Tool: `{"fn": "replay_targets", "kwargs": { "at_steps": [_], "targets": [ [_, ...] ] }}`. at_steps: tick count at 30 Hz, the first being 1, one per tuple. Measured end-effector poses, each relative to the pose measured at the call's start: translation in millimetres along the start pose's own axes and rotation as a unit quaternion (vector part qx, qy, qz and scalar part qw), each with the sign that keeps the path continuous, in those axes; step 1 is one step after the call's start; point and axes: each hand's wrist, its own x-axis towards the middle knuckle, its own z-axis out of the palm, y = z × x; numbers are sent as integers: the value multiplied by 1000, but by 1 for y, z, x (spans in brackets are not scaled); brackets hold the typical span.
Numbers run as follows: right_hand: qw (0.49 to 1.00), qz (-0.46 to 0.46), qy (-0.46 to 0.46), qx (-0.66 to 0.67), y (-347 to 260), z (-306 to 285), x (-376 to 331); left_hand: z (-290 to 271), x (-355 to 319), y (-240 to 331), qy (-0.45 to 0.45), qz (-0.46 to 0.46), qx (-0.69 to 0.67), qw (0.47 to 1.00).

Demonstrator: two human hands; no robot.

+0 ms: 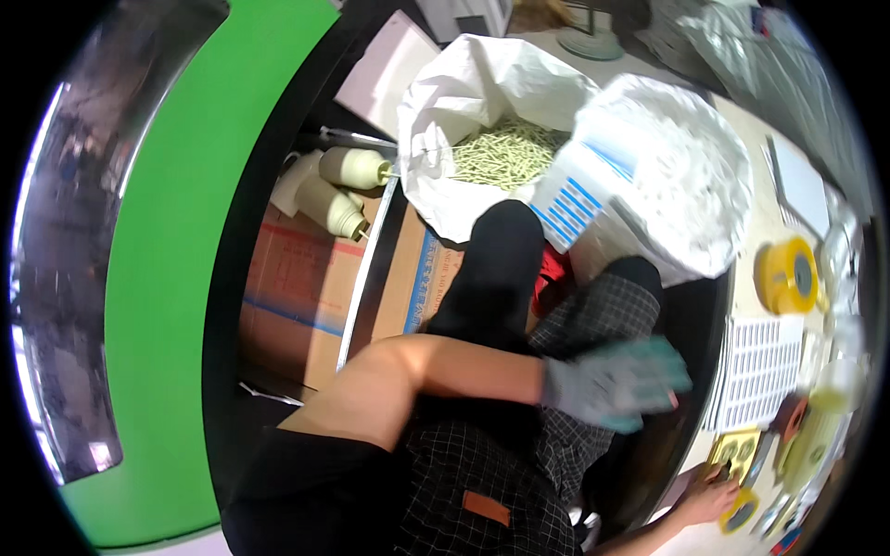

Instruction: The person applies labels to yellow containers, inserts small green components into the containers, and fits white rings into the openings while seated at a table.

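My left hand point(614, 382) wears a grey and green glove and reaches across my lap to the right. It is blurred by motion, but its fingers look stretched out, with nothing visible in them. At the lower right, my bare right hand point(706, 498) rests at the table's edge. Its fingers are bent together at a yellow plate point(739, 447) with round recesses. A small dark bit shows at the fingertips, too small to name. Just beside that hand lies a yellow tape roll point(740, 511).
Two white sacks stand ahead: one sack point(431, 111) holds pale green sticks point(510, 153), the other point(732, 176) white pieces. Cream-coloured cones point(357, 169) lie on cardboard boxes point(297, 269) at left. Label sheets point(760, 371) and a larger tape roll point(788, 275) lie on the right-hand table.
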Motion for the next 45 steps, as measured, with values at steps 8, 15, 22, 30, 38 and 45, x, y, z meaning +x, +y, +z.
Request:
{"fn": "replay_targets", "kwargs": {
  "at_steps": [8, 15, 22, 30, 38, 45],
  "targets": [
    [847, -351, 201, 344, -173, -78, -28, -268, -378, -115, 135, -597, 484, 625],
    [739, -507, -32, 442, -316, -159, -92, -363, -587, -154, -330, -516, 584, 533],
    [665, -582, -157, 441, -359, -162, -118, -335, -560, -222, -424, -519, 469, 575],
    [633, -507, -242, 533, -344, -160, -141, -364, -500, -67, -113, -482, 599, 629],
    [549, -519, -326, 568, -315, -163, -183, -292, -500, -30, 230, -697, 497, 462],
    [579, -516, -247, 581, -310, -169, -164, -317, -401, -34, 364, -460, 567, 579]
  ]
}}
